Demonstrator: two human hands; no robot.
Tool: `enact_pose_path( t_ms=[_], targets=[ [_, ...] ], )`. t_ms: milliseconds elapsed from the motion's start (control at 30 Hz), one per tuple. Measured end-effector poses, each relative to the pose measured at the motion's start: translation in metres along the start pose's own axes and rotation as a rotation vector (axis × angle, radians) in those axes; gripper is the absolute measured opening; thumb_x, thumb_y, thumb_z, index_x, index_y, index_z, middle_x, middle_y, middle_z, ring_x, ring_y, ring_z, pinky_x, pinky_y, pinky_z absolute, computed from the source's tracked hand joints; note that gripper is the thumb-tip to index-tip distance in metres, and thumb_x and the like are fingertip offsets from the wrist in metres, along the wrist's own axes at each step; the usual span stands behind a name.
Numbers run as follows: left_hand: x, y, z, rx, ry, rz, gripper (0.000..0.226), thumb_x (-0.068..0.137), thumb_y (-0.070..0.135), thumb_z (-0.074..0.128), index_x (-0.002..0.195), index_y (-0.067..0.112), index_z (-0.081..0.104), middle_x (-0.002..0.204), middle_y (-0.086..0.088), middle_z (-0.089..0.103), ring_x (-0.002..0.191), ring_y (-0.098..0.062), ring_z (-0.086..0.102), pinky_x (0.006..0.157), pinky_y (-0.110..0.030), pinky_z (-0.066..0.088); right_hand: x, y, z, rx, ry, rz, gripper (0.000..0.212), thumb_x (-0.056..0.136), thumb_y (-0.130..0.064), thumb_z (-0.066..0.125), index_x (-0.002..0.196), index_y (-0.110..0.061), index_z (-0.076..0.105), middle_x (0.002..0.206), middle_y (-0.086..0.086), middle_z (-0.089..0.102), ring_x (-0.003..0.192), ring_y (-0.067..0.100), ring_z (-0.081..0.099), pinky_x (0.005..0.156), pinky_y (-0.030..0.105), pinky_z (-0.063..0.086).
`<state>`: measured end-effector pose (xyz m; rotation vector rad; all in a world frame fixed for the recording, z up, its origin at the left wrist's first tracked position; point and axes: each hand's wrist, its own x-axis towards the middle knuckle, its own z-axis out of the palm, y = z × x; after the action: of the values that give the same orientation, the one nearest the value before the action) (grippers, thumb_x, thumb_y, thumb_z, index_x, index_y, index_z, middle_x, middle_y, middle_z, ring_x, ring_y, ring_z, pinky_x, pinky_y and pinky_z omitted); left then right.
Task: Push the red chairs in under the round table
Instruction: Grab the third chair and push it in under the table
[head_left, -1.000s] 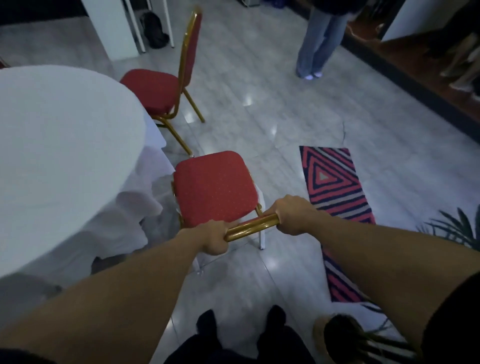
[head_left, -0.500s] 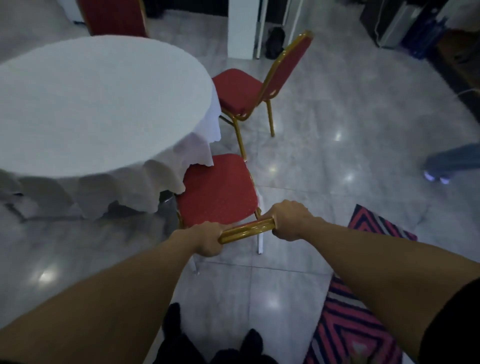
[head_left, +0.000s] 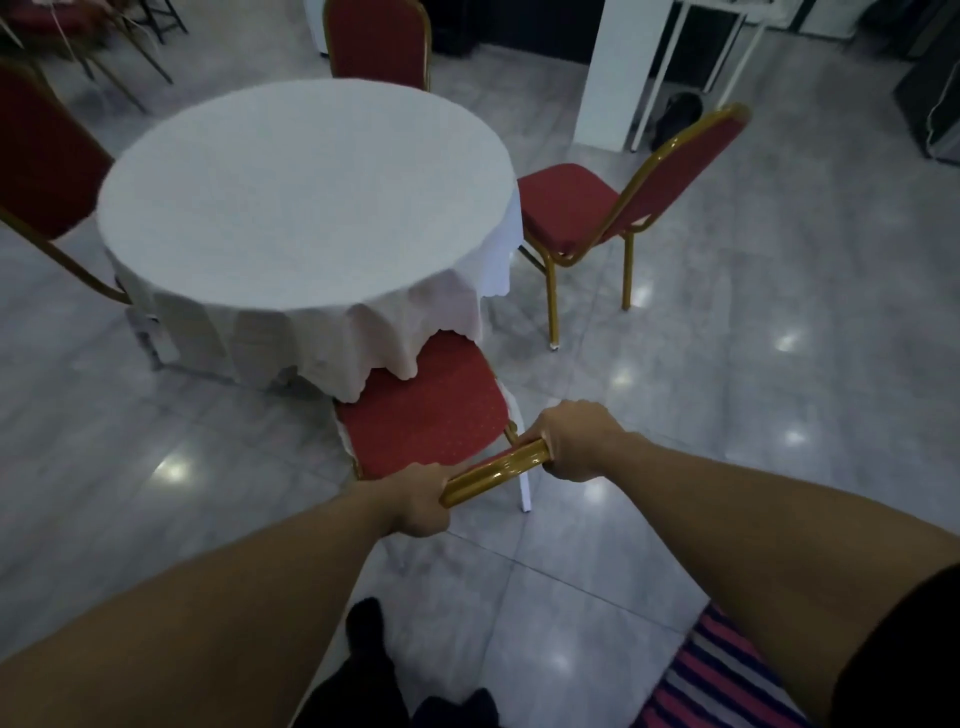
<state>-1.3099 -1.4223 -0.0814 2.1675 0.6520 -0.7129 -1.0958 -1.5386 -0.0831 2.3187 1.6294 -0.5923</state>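
Note:
A round table (head_left: 306, 192) under a white cloth stands in the middle. In front of me is a red chair (head_left: 431, 410) with a gold frame. Its seat front sits under the hanging cloth edge. My left hand (head_left: 421, 499) and my right hand (head_left: 576, 441) both grip the gold top rail of its backrest. A second red chair (head_left: 571, 208) stands to the right of the table, seat toward it but apart. A third red chair (head_left: 379, 41) is at the far side, and a fourth (head_left: 41, 156) at the left.
A white pillar (head_left: 618, 67) and a dark bag (head_left: 680, 114) stand behind the right chair. A striped rug (head_left: 722, 680) lies at the lower right by my feet (head_left: 369, 670). More chair legs show at the top left. The floor is glossy grey tile.
The chair I hold has gone in toward the table, its seat front now under the cloth. My view has swung left, bringing the whole table and two more chairs into sight.

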Motion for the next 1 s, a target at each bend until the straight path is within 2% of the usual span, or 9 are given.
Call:
enact_pose_path(
  t_ms=[167,300,433,533,633,767,867,933,1000],
  targets=[
    [0.006,-0.003,-0.015,-0.034,-0.018,0.014,0.074,0.083,0.004,0.059,0.15,0.032,0.043,0.084,0.006,0.055,0.072,-0.008,0.054,0.058,-0.02,0.042,0.015,0.002,-0.007,-0.021,-0.003,-0.025,0.019,0.089,-0.024,0.067,0.104,-0.03,0.077,0.086,-0.002,0.068,0.077,0.022,0.065,0.067,0.035,0.052],
    [0.02,-0.015,-0.043,-0.026,-0.009,-0.024,0.077,0.081,0.0,0.057,0.149,0.034,0.044,0.087,-0.002,0.06,0.074,-0.015,0.06,0.059,-0.022,0.046,0.042,-0.001,-0.027,0.007,0.002,-0.041,0.027,0.091,-0.019,0.065,0.109,-0.034,0.079,0.088,-0.003,0.07,0.071,0.018,0.059,0.056,0.028,0.039],
    [0.037,-0.036,-0.085,-0.003,0.027,-0.032,0.071,0.082,0.0,0.057,0.143,0.036,0.05,0.1,-0.011,0.069,0.087,-0.022,0.067,0.065,-0.025,0.051,0.082,-0.011,-0.054,0.033,0.011,-0.05,0.033,0.091,-0.017,0.065,0.115,-0.035,0.08,0.094,0.0,0.073,0.074,0.02,0.061,0.062,0.032,0.044],
    [0.052,-0.05,-0.111,0.005,0.035,-0.033,0.066,0.081,0.003,0.059,0.138,0.035,0.054,0.096,-0.01,0.07,0.085,-0.021,0.067,0.069,-0.029,0.054,0.112,-0.015,-0.072,0.012,0.016,-0.053,0.037,0.091,-0.016,0.064,0.118,-0.036,0.079,0.099,-0.001,0.074,0.08,0.022,0.063,0.067,0.033,0.045],
    [0.067,-0.06,-0.134,-0.023,0.04,-0.035,0.065,0.079,0.003,0.059,0.136,0.034,0.055,0.093,-0.005,0.068,0.087,-0.02,0.067,0.073,-0.031,0.054,0.139,-0.014,-0.093,-0.008,0.004,-0.061,0.037,0.091,-0.017,0.065,0.12,-0.036,0.078,0.101,-0.001,0.074,0.081,0.022,0.064,0.065,0.032,0.045],
    [0.072,-0.061,-0.15,-0.066,-0.063,-0.035,0.079,0.08,0.005,0.059,0.149,0.04,0.041,0.097,0.001,0.065,0.084,-0.014,0.064,0.067,-0.024,0.05,0.153,-0.009,-0.099,-0.052,-0.022,-0.087,0.027,0.092,-0.022,0.064,0.113,-0.034,0.078,0.093,-0.004,0.073,0.078,0.02,0.063,0.054,0.026,0.034],
    [0.07,-0.054,-0.149,-0.021,-0.103,-0.043,0.084,0.083,0.009,0.064,0.156,0.036,0.032,0.1,0.0,0.064,0.079,-0.011,0.061,0.063,-0.019,0.049,0.148,-0.006,-0.096,-0.066,-0.04,-0.11,0.027,0.091,-0.025,0.064,0.112,-0.035,0.078,0.092,-0.006,0.074,0.08,0.018,0.067,0.061,0.029,0.048],
    [0.073,-0.053,-0.155,-0.002,-0.152,-0.079,0.088,0.081,0.015,0.071,0.156,0.036,0.032,0.104,-0.003,0.065,0.086,-0.016,0.063,0.073,-0.026,0.055,0.144,-0.004,-0.103,-0.008,-0.093,-0.155,0.029,0.089,-0.027,0.068,0.115,-0.038,0.077,0.093,-0.008,0.073,0.08,0.017,0.064,0.068,0.032,0.053],
    [0.077,-0.052,-0.167,0.009,-0.253,-0.134,0.1,0.072,0.027,0.082,0.158,0.034,0.031,0.109,0.004,0.063,0.102,-0.019,0.063,0.091,-0.037,0.056,0.143,-0.002,-0.113,0.085,-0.184,-0.201,0.03,0.084,-0.033,0.077,0.113,-0.037,0.077,0.092,-0.009,0.071,0.083,0.017,0.064,0.073,0.035,0.056]
  ],
)
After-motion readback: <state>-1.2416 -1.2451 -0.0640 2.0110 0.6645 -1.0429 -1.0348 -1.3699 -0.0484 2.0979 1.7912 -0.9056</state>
